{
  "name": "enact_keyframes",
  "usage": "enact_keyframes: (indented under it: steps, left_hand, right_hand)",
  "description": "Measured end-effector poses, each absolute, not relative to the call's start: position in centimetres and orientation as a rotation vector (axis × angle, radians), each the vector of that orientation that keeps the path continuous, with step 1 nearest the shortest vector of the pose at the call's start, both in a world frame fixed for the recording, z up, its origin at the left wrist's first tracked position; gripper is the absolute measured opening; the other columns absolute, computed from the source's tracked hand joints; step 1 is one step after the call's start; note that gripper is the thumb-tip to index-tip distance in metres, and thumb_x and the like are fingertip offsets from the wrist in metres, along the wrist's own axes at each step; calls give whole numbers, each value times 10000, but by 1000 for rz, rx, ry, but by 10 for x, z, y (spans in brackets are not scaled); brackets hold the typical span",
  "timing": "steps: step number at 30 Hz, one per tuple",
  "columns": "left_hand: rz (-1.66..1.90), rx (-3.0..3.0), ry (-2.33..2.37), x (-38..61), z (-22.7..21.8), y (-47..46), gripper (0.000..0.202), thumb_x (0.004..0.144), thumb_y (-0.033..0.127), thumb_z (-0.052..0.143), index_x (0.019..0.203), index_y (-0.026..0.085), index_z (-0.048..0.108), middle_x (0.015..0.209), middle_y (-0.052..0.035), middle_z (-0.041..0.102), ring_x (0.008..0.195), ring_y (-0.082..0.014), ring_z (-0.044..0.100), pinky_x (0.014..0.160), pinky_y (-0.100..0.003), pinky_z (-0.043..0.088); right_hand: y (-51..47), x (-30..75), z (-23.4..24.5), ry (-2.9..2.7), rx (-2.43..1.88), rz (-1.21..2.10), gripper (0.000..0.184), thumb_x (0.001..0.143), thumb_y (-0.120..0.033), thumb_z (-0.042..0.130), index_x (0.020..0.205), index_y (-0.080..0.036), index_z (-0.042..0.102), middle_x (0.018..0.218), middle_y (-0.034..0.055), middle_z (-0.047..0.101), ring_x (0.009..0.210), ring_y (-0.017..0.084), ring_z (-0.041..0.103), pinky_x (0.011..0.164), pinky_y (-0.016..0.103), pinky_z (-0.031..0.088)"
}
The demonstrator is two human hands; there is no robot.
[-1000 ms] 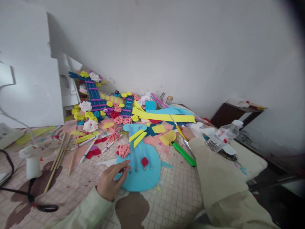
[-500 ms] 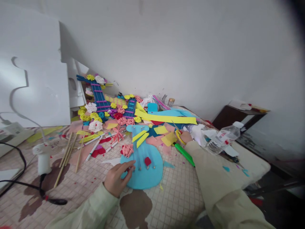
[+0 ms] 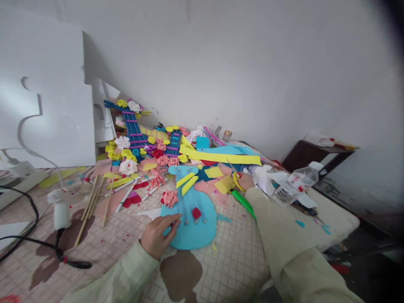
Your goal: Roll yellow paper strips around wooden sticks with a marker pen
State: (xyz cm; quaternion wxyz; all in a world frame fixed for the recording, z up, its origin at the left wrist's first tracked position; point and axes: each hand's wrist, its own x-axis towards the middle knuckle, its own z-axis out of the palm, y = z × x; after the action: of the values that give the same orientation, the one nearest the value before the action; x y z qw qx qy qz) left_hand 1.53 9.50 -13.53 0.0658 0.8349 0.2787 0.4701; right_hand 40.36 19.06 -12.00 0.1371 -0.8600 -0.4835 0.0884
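My left hand (image 3: 158,237) rests on the tiled floor with its fingers spread, fingertips pressing the left edge of a light blue guitar-shaped cutout (image 3: 189,214). The cutout carries yellow strips, a pink paper flower (image 3: 170,198) and a small red piece (image 3: 196,213). My right hand (image 3: 245,182) reaches out to the right of it and is closed on yellow-handled scissors (image 3: 236,180), beside a yellow paper square (image 3: 223,184). A green tool (image 3: 244,204) lies on the floor just under my right sleeve.
A heap of coloured paper, blue stick frames (image 3: 134,126) and paper flowers lies against the wall. Wooden sticks (image 3: 90,206), pens, a white glue gun (image 3: 61,210) with black cord sit left. A plastic bottle (image 3: 295,183) lies right, near a dark low table (image 3: 311,153). White foam boards (image 3: 47,113) stand left.
My right hand has drawn back a little toward me and closed on the scissors' yellow handles. The view has shifted slightly left; my left hand stays on the blue cutout.
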Motion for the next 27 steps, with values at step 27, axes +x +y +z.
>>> enact_keyframes:
  steps: [27]
  left_hand:
    - [1398, 2519, 858, 17, -136, 92, 178, 827, 168, 467, 939, 177, 605, 712, -20, 695, 601, -120, 634, 569, -216, 519]
  right_hand:
    - [176, 287, -33, -1240, -1100, 1256, 253, 675, -270, 676, 694, -208, 432, 363, -142, 267, 275, 22, 216, 292, 155, 192]
